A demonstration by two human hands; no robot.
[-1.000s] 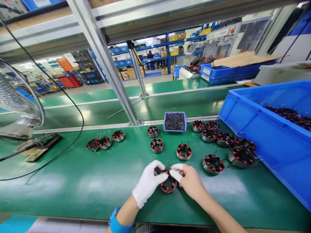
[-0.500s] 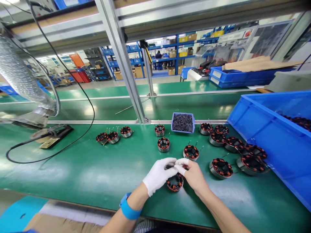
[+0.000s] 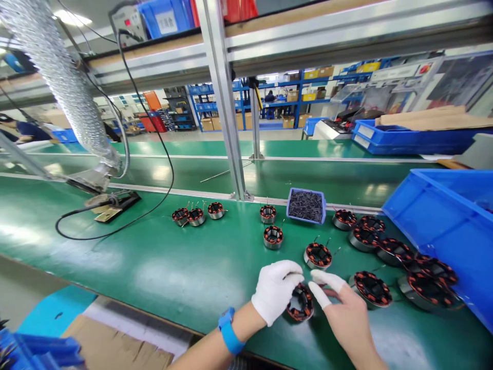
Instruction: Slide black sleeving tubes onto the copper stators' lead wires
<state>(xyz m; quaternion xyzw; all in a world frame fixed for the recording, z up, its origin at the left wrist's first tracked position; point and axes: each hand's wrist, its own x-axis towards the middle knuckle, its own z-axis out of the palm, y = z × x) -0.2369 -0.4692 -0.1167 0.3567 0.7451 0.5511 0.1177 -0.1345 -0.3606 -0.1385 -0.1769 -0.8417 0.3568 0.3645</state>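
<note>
A ring-shaped motor stator with copper windings and black insulation (image 3: 301, 304) sits on the green bench below my hands. My left hand (image 3: 276, 289), in a white glove, is closed in a pinch at the stator's upper left edge; what lies between its fingertips is hidden. Just right of the ring, my right hand (image 3: 341, 304) wears white finger covers on the thumb and fingers, which are apart with nothing visible between them. Another stator (image 3: 318, 255), its wire ends sticking up, stands just beyond my fingers.
A small tray (image 3: 306, 205) of short black tubes stands at the bench's back. More stators (image 3: 370, 289) cluster right, beside a large blue bin (image 3: 442, 221); several others (image 3: 196, 216) sit left. A metal post (image 3: 227, 103) rises behind. A black cable (image 3: 169, 177) loops at left.
My right hand has drawn away from my left, and its fingers have spread. My left hand stays at the stator. The view has swung left, shifting the bench rightward in the picture.
</note>
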